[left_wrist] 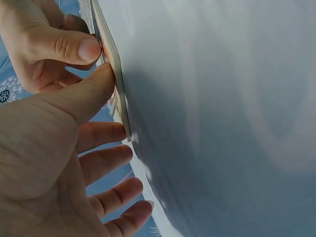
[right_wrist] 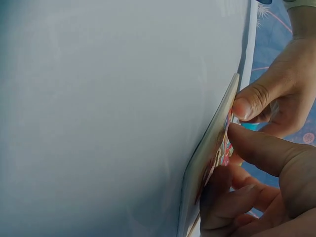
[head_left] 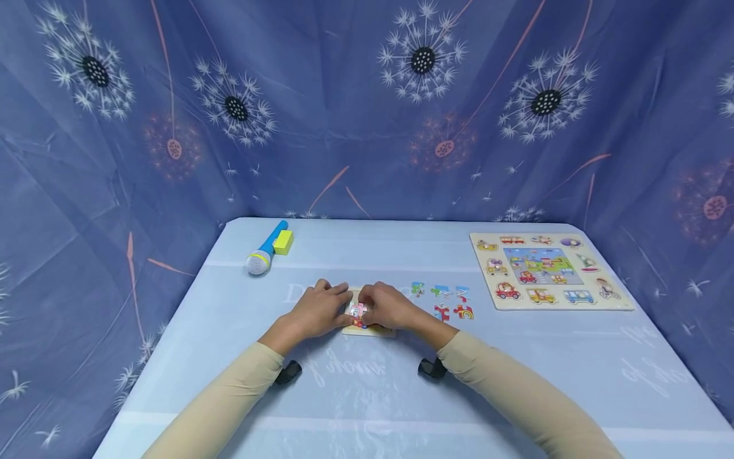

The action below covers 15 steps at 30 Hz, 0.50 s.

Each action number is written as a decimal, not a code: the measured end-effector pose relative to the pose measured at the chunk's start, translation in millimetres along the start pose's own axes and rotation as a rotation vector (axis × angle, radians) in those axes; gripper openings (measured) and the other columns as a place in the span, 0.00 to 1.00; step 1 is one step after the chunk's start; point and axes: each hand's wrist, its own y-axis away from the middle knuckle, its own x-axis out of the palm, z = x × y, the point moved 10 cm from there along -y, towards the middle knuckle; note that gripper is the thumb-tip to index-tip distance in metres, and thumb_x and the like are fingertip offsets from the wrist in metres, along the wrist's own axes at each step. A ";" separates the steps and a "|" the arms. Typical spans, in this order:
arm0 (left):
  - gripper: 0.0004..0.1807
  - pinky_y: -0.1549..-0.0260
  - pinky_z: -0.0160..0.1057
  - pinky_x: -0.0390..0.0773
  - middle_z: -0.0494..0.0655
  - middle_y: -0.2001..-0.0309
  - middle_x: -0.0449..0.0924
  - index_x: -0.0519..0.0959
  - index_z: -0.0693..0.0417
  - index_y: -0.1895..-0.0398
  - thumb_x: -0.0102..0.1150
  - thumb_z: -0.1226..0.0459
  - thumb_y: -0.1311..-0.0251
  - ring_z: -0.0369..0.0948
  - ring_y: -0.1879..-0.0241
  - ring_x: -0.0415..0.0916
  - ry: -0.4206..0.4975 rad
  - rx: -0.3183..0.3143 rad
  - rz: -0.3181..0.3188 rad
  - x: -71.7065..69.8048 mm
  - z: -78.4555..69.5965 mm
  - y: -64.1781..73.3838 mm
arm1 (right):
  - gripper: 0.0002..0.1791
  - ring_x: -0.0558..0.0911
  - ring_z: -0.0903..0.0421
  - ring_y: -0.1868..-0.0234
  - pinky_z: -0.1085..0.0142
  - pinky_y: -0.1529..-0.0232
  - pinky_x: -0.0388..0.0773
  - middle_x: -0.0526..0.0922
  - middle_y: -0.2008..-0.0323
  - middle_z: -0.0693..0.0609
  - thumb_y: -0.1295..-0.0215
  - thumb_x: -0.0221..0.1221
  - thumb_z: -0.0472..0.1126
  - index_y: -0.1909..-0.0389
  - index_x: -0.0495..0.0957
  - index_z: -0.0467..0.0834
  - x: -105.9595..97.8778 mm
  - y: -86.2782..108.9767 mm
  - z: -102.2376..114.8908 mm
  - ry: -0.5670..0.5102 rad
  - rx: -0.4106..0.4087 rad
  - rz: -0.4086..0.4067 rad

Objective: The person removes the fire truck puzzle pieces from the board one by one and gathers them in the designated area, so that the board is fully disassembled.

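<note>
In the head view, a small wooden puzzle board (head_left: 375, 332) lies near the middle of the table, with colourful jigsaw pieces (head_left: 358, 311) showing on it between both hands. From the left, my left hand (head_left: 320, 311) presses its thumb on the board's near left part. Its index fingertip touches the board's corner in the left wrist view, while the other fingers (left_wrist: 111, 163) extend loosely. My right hand (head_left: 390, 307) covers the board's right side, fingers curled. In the right wrist view its thumb and fingers (right_wrist: 252, 143) pinch a puzzle piece at the board, mostly hidden.
Several loose jigsaw pieces (head_left: 441, 311) lie right of the board. Farther right is a large wooden vehicle puzzle (head_left: 496, 239). A blue toy microphone (head_left: 269, 245) and a yellow block (head_left: 283, 242) lie at the back left. A dandelion-patterned curtain (head_left: 344, 95) hangs behind the table.
</note>
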 end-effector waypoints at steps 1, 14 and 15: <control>0.34 0.46 0.57 0.73 0.51 0.27 0.69 0.76 0.50 0.31 0.64 0.43 0.35 0.53 0.39 0.69 0.001 0.001 0.000 0.2 0.1 -0.1 | 0.14 0.75 0.57 0.66 0.61 0.62 0.73 0.79 0.67 0.53 0.42 0.70 0.35 0.55 0.81 0.42 -0.1 -0.6 -0.2 -0.013 0.005 -0.001; 0.33 0.49 0.58 0.74 0.52 0.29 0.72 0.77 0.52 0.33 0.65 0.43 0.35 0.54 0.41 0.70 -0.010 0.005 -0.033 -3.2 -1.8 1.5 | 0.13 0.75 0.58 0.71 0.65 0.67 0.71 0.78 0.71 0.55 0.42 0.71 0.34 0.57 0.81 0.43 1.2 -3.9 -0.2 -0.038 0.043 -0.031; 0.33 0.50 0.58 0.74 0.51 0.29 0.72 0.78 0.52 0.33 0.65 0.43 0.36 0.54 0.42 0.70 -0.013 0.006 -0.035 -3.4 -2.0 1.4 | 0.13 0.75 0.58 0.71 0.65 0.67 0.71 0.78 0.71 0.55 0.42 0.70 0.34 0.57 0.81 0.43 1.2 -3.8 0.0 -0.037 0.046 -0.031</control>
